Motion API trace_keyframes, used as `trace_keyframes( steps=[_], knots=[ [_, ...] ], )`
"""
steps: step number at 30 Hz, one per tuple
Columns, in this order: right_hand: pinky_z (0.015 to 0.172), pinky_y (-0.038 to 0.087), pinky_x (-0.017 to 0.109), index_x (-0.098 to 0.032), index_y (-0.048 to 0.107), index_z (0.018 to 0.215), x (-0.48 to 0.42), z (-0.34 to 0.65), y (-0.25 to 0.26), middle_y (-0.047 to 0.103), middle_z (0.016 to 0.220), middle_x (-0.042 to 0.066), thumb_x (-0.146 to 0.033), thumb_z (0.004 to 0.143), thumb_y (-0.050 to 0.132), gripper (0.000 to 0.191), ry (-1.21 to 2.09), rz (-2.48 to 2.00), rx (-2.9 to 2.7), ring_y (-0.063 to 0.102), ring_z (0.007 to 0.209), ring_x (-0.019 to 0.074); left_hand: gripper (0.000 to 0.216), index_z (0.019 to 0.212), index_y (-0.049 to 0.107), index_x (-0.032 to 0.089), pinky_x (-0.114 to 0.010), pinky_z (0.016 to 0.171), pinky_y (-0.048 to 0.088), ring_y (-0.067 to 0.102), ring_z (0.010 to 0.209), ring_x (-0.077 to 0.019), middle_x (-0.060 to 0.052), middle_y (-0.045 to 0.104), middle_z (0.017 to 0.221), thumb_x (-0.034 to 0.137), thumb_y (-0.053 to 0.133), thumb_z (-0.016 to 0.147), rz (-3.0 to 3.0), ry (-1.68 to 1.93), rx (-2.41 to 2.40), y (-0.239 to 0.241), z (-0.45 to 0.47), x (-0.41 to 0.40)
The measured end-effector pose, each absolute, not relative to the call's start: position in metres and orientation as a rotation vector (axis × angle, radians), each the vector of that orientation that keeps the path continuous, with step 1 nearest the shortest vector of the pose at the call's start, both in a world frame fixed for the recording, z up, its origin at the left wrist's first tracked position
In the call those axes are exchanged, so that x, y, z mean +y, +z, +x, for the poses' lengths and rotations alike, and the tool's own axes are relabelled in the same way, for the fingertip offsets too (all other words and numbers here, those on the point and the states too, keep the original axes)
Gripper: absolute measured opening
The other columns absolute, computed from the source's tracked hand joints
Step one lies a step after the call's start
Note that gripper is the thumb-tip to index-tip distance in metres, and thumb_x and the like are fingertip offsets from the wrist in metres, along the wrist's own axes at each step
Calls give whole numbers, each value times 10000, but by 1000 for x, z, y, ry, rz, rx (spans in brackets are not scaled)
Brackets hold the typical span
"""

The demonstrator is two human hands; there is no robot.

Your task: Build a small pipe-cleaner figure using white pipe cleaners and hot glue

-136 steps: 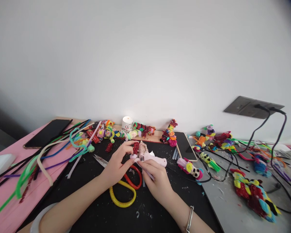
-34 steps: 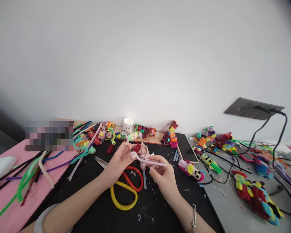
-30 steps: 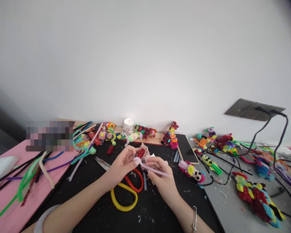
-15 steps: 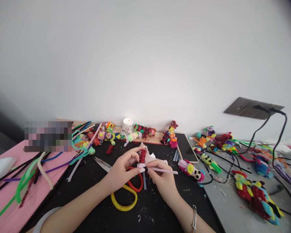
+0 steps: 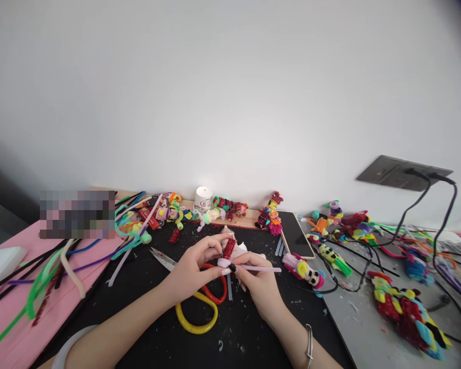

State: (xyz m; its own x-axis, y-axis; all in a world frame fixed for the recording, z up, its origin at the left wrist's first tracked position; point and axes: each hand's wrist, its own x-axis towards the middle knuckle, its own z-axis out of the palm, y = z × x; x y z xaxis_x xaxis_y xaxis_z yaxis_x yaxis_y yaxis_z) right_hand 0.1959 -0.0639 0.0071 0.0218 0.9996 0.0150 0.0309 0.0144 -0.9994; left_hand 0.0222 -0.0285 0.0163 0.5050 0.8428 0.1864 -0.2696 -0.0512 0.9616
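My left hand [image 5: 188, 269] is closed, its fingers and thumb pinching a small glittery red pipe-cleaner roll [image 5: 228, 249] with a lilac end. A lilac pipe cleaner [image 5: 267, 269] runs from that end out to the right, past the fingers of my right hand [image 5: 264, 292]. My right thumb and fingers are closed on this strip, close to the left thumb. Part of the roll is hidden by the fingers. Under my left wrist lie scissors [image 5: 196, 327] with one yellow and one red handle loop, their blades pointing to the upper left.
Loose pipe cleaners lie on a pink sheet [image 5: 13, 333] at left. Along the wall stand a paper cup [image 5: 203, 198] and several colourful pipe-cleaner figures. A phone [image 5: 296, 236] lies at right, near more figures and black cables [image 5: 436, 225] plugged into a wall socket [image 5: 401, 172].
The red roll leans slightly more to the right, and its lilac end has turned a little between the fingers. Both hands have stayed almost in place.
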Motion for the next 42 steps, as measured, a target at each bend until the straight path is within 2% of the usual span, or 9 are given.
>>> trace_keyframes(
  steps=[17, 24, 31, 38, 42],
  knots=[
    [395, 287, 193, -174, 688, 712, -63, 196, 8, 531, 514, -50, -321, 697, 740, 156, 1287, -1172, -1129, 395, 408, 74, 163, 808, 531, 190, -375, 1010, 409, 510, 1211, -242, -97, 505, 1332, 173, 687, 763, 1367, 943, 623, 16, 20, -27],
    [398, 273, 192, -172, 691, 703, -65, 195, 7, 529, 501, -49, -317, 704, 756, 159, 1309, -1141, -1106, 388, 410, 69, 169, 829, 506, 195, -363, 1031, 373, 497, 1199, -212, -78, 502, 1268, 177, 666, 780, 1343, 936, 556, 17, 22, -28],
    [396, 279, 190, -181, 683, 690, -65, 194, 9, 531, 477, -54, -291, 731, 741, 131, 1366, -1072, -1103, 408, 391, 67, 168, 858, 515, 196, -308, 907, 442, 530, 1058, -183, -68, 440, 1179, 185, 666, 784, 1459, 995, 535, 11, 20, -28],
    [399, 290, 189, -183, 677, 686, -65, 193, 11, 535, 483, -51, -302, 734, 736, 141, 1392, -1052, -1106, 414, 390, 65, 160, 869, 501, 207, -323, 942, 429, 499, 1123, -210, -83, 414, 1226, 182, 644, 801, 1640, 1012, 628, 14, 17, -29],
    [397, 299, 184, -183, 670, 686, -65, 193, 9, 585, 551, -33, -302, 732, 736, 143, 1378, -1054, -1111, 436, 399, 61, 125, 870, 501, 211, -332, 979, 405, 486, 1169, -214, -84, 439, 1242, 185, 616, 827, 1639, 1005, 628, 18, 17, -30]
  ],
)
